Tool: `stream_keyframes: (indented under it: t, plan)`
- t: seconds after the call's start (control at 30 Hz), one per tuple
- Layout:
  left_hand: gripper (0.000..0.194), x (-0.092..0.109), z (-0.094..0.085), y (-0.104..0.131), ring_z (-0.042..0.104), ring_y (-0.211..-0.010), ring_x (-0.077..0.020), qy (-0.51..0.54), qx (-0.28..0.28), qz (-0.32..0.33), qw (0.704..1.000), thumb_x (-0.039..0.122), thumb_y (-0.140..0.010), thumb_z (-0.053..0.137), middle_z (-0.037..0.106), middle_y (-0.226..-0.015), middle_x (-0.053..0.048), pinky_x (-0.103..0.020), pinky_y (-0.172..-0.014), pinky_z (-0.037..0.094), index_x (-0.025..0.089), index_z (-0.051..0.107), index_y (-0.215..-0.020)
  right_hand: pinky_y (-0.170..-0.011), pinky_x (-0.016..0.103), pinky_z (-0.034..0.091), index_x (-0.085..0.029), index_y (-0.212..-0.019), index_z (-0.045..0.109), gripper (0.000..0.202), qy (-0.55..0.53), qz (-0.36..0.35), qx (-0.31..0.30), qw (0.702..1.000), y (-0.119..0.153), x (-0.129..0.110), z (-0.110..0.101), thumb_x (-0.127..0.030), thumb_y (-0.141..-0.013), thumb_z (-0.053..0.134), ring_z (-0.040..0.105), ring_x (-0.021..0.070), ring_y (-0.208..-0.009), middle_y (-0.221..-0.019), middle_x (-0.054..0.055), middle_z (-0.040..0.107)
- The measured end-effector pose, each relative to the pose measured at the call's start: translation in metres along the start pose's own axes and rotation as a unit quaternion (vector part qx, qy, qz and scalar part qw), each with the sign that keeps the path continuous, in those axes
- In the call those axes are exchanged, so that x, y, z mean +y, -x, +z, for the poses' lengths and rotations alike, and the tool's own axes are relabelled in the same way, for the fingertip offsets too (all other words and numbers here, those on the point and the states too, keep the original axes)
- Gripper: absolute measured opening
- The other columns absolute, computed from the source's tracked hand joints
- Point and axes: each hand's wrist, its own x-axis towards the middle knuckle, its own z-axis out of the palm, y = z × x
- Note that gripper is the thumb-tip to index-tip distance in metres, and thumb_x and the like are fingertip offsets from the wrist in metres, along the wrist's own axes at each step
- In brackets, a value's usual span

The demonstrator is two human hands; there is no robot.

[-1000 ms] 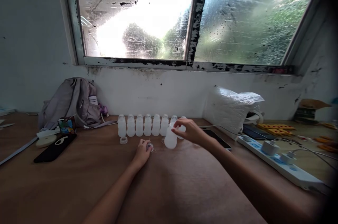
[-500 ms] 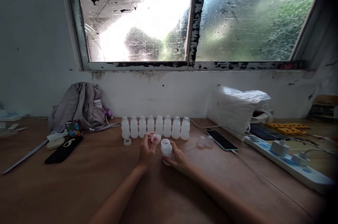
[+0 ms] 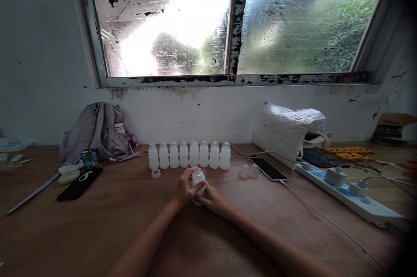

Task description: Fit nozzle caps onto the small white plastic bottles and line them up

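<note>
A translucent white baby bottle (image 3: pixel 201 190) is upright just above or on the brown table in front of me. My right hand (image 3: pixel 213 198) is wrapped around its body from the right. From the left, my left hand (image 3: pixel 186 188) grips the teat with its screw collar (image 3: pixel 197 175), which sits over the bottle's mouth. Fingers hide part of the bottle and collar. Behind them several capped baby bottles (image 3: pixel 193 155) stand in a row, and a loose white collar ring (image 3: pixel 156 173) lies in front of the row's left end.
Clear dome caps (image 3: pixel 248 171) lie to the right, beside a phone (image 3: pixel 269 169) on a charging cable. Further right are a power strip (image 3: pixel 345 194) and a white padded bag (image 3: pixel 286 133). A grey backpack (image 3: pixel 97 133) and a black pouch (image 3: pixel 80 184) are at left.
My left hand has brought the teat and collar from beside the bottle onto its mouth. The bottle and right hand have moved slightly left, and the whole view has shifted a little.
</note>
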Motion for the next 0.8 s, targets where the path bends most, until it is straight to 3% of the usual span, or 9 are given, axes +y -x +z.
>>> stream_keyframes:
  t: [0.1,0.27,0.53,0.7,0.8]
  plan:
    - [0.033,-0.001,0.0,0.0,0.051,-0.089,-0.0183,0.017,-0.017,-0.019,1.0,0.031,-0.072,0.053,0.054,-0.099,-0.006,-0.027,-0.076,0.04,0.019,0.047,-0.103,-0.08,0.032,0.042,-0.018,-0.116,0.036,0.05,-0.009,-0.003,-0.005,1.0,0.0,-0.002,-0.002,-0.033,-0.072,0.054,0.053,0.0211,-0.094,-0.106,0.008,0.055]
    - [0.041,0.001,0.003,0.003,0.051,-0.089,-0.0178,0.004,-0.027,0.017,0.999,0.029,-0.07,0.056,0.053,-0.1,-0.006,-0.029,-0.078,0.04,0.019,0.042,-0.107,-0.079,0.033,0.041,-0.019,-0.115,0.039,0.045,0.017,-0.005,-0.034,0.999,0.001,0.001,-0.004,-0.032,-0.074,0.052,0.052,0.021,-0.092,-0.104,0.008,0.055]
    - [0.039,-0.003,0.008,0.004,0.052,-0.082,-0.0157,-0.027,-0.003,0.021,0.999,0.031,-0.072,0.054,0.053,-0.094,-0.005,-0.028,-0.074,0.042,0.019,0.039,-0.106,-0.086,0.041,0.035,-0.02,-0.114,0.043,0.046,0.086,0.013,-0.043,0.995,0.003,0.007,-0.003,-0.04,-0.073,0.05,0.045,0.026,-0.102,-0.111,0.01,0.05]
    - [0.036,-0.002,0.009,0.005,0.053,-0.08,-0.0148,-0.03,-0.002,0.018,0.999,0.03,-0.073,0.052,0.053,-0.092,-0.004,-0.029,-0.074,0.043,0.02,0.038,-0.105,-0.093,0.042,0.029,-0.02,-0.127,0.025,0.073,0.045,0.012,-0.054,0.997,0.006,0.001,-0.014,-0.043,-0.066,0.059,0.035,0.0279,-0.112,-0.122,0.012,0.039]
    - [0.036,-0.001,0.008,0.005,0.053,-0.084,-0.016,-0.015,-0.011,0.019,1.0,0.029,-0.074,0.051,0.053,-0.095,-0.005,-0.03,-0.077,0.042,0.02,0.037,-0.106,-0.091,0.039,0.033,-0.021,-0.13,0.013,0.074,-0.042,-0.01,-0.017,0.999,0.004,-0.008,-0.026,-0.041,-0.072,0.053,0.038,0.0232,-0.111,-0.122,0.011,0.039]
